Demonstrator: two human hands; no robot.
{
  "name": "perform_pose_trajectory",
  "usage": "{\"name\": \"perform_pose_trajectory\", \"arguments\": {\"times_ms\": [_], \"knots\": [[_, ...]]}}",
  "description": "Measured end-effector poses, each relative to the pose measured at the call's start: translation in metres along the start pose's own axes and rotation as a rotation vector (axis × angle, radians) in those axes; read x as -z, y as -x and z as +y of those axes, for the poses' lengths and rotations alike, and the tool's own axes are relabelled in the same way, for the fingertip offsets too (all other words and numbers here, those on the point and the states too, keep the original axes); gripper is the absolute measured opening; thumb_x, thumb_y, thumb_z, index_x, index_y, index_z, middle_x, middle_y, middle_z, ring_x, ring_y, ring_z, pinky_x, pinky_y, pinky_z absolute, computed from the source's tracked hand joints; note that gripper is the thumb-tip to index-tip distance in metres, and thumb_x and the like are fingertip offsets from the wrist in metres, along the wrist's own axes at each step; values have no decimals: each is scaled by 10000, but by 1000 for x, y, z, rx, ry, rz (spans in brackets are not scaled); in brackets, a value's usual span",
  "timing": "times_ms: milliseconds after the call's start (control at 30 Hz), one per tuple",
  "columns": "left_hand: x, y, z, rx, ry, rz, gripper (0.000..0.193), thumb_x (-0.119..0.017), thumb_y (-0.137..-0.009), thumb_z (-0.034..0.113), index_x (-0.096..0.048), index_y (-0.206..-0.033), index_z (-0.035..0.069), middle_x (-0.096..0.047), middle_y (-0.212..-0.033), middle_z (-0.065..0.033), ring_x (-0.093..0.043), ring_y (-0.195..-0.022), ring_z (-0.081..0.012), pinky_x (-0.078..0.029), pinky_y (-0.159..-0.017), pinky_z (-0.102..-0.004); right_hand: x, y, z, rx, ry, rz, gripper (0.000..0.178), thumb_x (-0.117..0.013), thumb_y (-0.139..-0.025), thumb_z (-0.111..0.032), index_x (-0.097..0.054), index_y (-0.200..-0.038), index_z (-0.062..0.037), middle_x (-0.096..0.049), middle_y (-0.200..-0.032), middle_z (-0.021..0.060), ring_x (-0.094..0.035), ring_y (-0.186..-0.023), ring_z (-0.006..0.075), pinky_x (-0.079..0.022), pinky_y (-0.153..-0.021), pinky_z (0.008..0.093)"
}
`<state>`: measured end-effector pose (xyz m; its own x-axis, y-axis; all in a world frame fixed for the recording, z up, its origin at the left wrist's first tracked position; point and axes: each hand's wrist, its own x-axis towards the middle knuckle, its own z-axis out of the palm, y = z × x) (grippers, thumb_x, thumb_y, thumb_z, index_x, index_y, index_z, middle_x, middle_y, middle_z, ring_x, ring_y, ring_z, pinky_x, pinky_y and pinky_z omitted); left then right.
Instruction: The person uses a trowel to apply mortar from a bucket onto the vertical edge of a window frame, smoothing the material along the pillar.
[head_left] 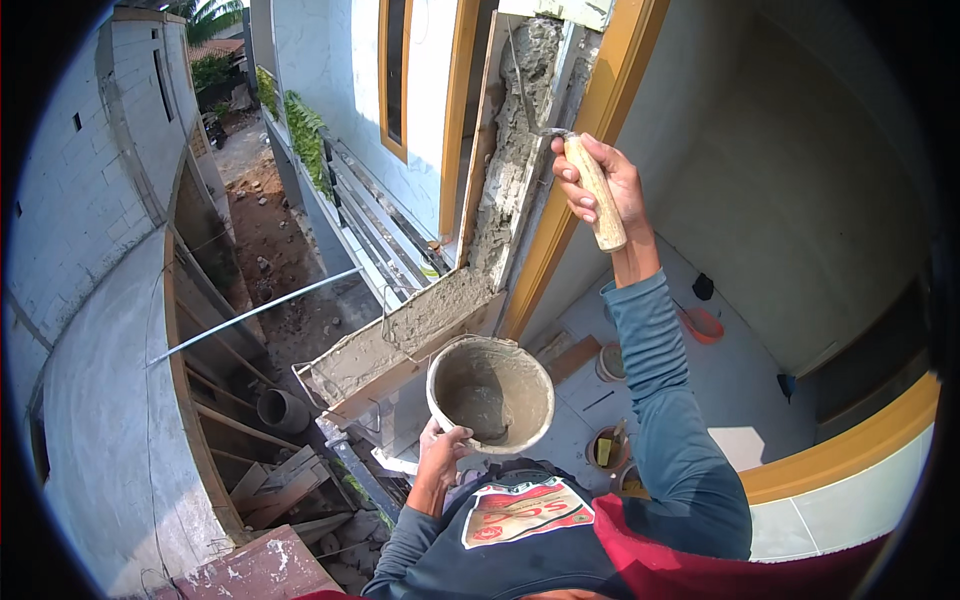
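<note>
My right hand [620,180] is raised, its fingers wrapped round the pale wooden handle of a trowel [594,195]. The trowel's thin metal blade reaches up and left over rough wet mortar [536,70] on a narrow upright strip of wall beside an orange frame; whether it touches the mortar, I cannot tell. Lower down, my left hand [442,455] grips the near left rim of a round bucket [490,365], tilted so its inside shows. Grey mortar [475,408] lies at its bottom. The bucket is close to the end of a mortar-covered ledge [400,325].
Wooden boards [425,355] edge the ledge, with bent wires sticking out. A pale pole [260,312] spans the gap on the left, above a drop with rubble and planks [285,488]. To the right, an orange basin [703,325] and several containers stand on the tiled floor [650,400] below.
</note>
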<state>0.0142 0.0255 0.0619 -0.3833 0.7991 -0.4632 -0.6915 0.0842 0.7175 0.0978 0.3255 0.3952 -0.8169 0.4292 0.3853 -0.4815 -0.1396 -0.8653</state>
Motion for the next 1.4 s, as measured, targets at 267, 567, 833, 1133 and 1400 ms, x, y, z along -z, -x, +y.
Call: {"name": "perform_pose_trajectory", "arguments": {"times_ms": [267, 567, 833, 1133, 1400], "knots": [[-6, 7, 1, 42, 5, -6, 441, -639, -755, -48, -578, -1182, 43, -643, -944, -70, -619, -785, -166, -549, -618, -319, -19, 32, -45, -477, 220, 161, 366, -500, -992, -223, -588, -1115, 110, -611, -808, 96, -572, -527, 94, -505, -400, 207], [-10, -1, -3, 58, 40, -57, 457, -641, -747, -43, -576, -1190, 47, -669, -932, -67, -642, -747, -160, -540, -603, -280, -42, -7, -86, -501, 414, 218, 331, -490, -1015, -213, -557, -1096, 101, -608, -814, 89, -596, -534, 87, -543, -418, 200], [-10, -2, -4, 66, 51, -72, 448, -633, -753, -53, -577, -1189, 38, -673, -944, -76, -665, -764, -175, -556, -585, -285, -55, -17, -100, -458, 394, 200, 337, -472, -1032, -230, -549, -1100, 90, -608, -815, 78, -611, -559, 75, -554, -428, 191], [-8, -4, -2, 60, 18, -46, 425, -645, -751, -53, -589, -1164, 36, -665, -920, -67, -654, -754, -163, -552, -564, -291, -68, -16, -90, -311, 648, 250, 301, -538, -1000, -230, -597, -1027, 64, -627, -796, 82, -610, -559, 97, -534, -419, 218], [-7, -5, -2, 55, 8, -42, 414, -657, -745, -42, -590, -1145, 37, -662, -908, -66, -650, -747, -160, -553, -554, -289, -84, -5, -66, -79, 917, 276, 275, -587, -975, -256, -613, -965, 17, -630, -781, 70, -598, -535, 95, -506, -408, 246]]}}
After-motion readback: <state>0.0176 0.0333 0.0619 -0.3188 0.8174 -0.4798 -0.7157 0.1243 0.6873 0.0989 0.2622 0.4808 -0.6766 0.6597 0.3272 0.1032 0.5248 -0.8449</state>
